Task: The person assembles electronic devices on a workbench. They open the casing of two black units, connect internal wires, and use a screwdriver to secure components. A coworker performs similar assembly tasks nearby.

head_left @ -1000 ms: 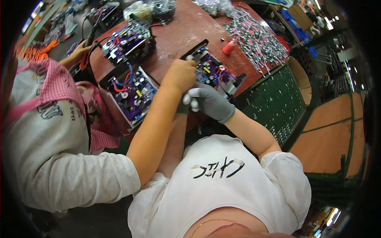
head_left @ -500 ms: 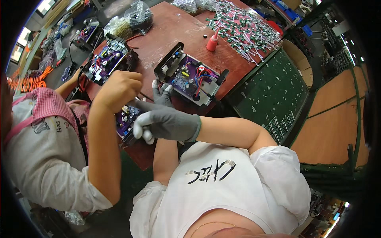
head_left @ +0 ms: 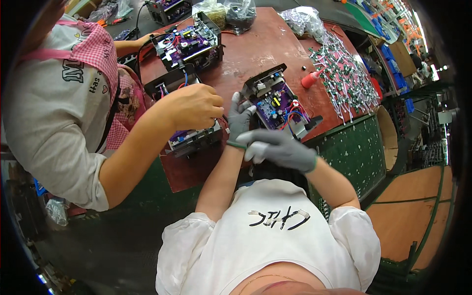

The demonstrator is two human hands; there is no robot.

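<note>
My left hand (head_left: 240, 122), in a grey glove with pale fingertips, rests against the left side of an open-cased electronic unit (head_left: 278, 103). Its fingers point away from me and the thumb stands apart. Purple circuit board, black end panels and red and blue wires show in that unit. Also gloved, my right hand (head_left: 282, 150) hovers just over my left wrist, near the unit's front edge. Its fingers are loosely bent and apart, and nothing shows in them. A co-worker's bare hand (head_left: 194, 107) is over another unit (head_left: 196, 140) to my left, covering part of it.
A further open unit (head_left: 189, 44) stands on the red tabletop (head_left: 265, 42) at the far left. Beyond my unit are a red squeeze bottle (head_left: 310, 79) and a heap of small wired parts (head_left: 346, 81). Plastic bags (head_left: 241, 14) lie at the back; a green surface (head_left: 356, 142) is at right.
The view has swung, so the scene sits further right. My right hand has come away from the unit on the left, back toward my left wrist. My left hand stays beside its unit.
</note>
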